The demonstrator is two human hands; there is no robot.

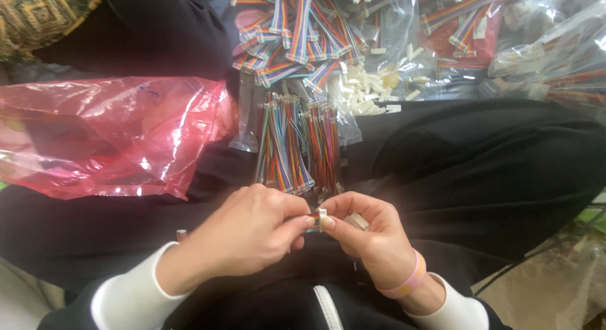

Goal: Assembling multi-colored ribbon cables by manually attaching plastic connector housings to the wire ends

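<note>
My left hand (pixel 249 232) pinches the end of a short rainbow ribbon cable (pixel 314 216) between thumb and forefinger. My right hand (pixel 369 232) meets it fingertip to fingertip and grips a small white plastic connector (pixel 322 212) at that cable end. More white connectors (pixel 358 220) sit in my right palm. Both hands hover over my lap, which is in black trousers. Just beyond them lie bundles of multicoloured wire strips (pixel 297 144) on a clear bag.
A crumpled red plastic bag (pixel 107 134) lies on my left leg. Farther off are a heap of finished rainbow cables (pixel 303 33), loose white connectors (pixel 366 93) and clear bags of cables (pixel 555 58). A pink band circles my right wrist (pixel 407 279).
</note>
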